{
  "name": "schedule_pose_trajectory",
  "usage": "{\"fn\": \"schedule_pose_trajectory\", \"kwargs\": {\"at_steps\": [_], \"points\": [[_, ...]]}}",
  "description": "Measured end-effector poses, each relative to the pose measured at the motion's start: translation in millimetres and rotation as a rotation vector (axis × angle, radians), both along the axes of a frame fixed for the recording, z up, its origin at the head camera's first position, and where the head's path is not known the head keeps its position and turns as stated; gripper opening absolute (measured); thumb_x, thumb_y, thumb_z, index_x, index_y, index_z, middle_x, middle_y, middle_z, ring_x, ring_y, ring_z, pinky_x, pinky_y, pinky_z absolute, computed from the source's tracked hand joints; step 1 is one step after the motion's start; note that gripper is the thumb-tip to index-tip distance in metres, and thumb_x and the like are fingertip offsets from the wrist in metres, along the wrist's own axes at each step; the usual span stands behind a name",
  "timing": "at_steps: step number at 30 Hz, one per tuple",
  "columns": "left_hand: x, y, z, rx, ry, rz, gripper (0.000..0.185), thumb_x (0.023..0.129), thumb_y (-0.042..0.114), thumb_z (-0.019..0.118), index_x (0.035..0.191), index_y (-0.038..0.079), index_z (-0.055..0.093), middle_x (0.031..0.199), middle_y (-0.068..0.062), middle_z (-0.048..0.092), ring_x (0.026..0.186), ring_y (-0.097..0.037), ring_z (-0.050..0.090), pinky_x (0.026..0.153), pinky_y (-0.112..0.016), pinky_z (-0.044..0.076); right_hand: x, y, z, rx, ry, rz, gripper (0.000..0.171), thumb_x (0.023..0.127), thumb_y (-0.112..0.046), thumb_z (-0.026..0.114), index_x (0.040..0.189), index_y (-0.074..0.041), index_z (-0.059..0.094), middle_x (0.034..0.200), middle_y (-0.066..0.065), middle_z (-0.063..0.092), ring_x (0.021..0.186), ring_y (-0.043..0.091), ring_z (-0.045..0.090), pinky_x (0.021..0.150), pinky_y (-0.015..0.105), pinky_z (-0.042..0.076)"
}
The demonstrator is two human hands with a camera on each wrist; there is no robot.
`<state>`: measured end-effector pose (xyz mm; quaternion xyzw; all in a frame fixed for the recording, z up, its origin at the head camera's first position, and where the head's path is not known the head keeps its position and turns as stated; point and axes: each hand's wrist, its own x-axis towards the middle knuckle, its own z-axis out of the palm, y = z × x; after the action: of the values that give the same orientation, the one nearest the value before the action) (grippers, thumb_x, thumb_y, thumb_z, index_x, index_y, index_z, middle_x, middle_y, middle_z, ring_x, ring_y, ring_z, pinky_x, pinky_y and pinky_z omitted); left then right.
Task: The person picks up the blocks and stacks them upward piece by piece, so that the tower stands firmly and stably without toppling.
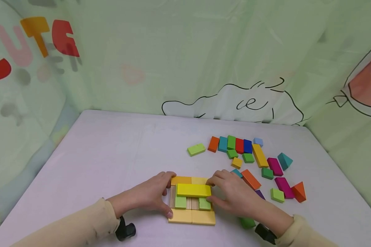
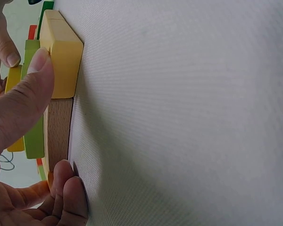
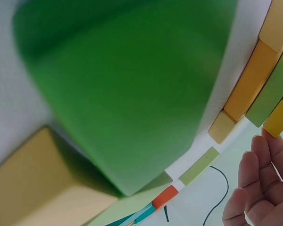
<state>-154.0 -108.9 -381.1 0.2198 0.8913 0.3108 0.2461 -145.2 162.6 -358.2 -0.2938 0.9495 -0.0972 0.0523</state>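
A low square build of wooden blocks (image 1: 191,216) lies on the table, with cream and orange-yellow blocks along its front and back and bare wood between. Two light green blocks (image 1: 180,202) stand on it, bridged by a bright yellow block (image 1: 193,190). My left hand (image 1: 156,192) spans the build's left side, thumb on the front left block and fingers around the back corner. In the left wrist view the thumb presses a cream block (image 2: 66,66). My right hand (image 1: 232,192) pinches the right end of the yellow block, its fingertips behind and thumb in front.
Loose coloured blocks (image 1: 259,156) are scattered to the right and back right, among them two triangular ones (image 1: 299,192). A single light green block (image 1: 196,149) lies behind the build. Close beside my right wrist is a green block (image 1: 247,222). Printed curtains hang behind the table.
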Motion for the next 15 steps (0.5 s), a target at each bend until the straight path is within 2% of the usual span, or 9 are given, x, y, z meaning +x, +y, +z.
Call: {"fn": "schedule_pose_trajectory", "kwargs": {"at_steps": [15], "points": [[-0.5, -0.2, -0.8, 0.0, 0.008, -0.008, 0.108, 0.066, 0.032, 0.098, 0.15, 0.003, 0.038, 0.108, -0.001, 0.053, 0.091, -0.014, 0.05, 0.078, -0.026, 0.047, -0.4, -0.6, 1.2, 0.0, -0.017, 0.004, 0.034, 0.084, -0.036, 0.083, 0.112, -0.018, 0.074, 0.104, -0.007, 0.069, 0.098, 0.012, 0.059, 0.087, 0.041, 0.058]]}}
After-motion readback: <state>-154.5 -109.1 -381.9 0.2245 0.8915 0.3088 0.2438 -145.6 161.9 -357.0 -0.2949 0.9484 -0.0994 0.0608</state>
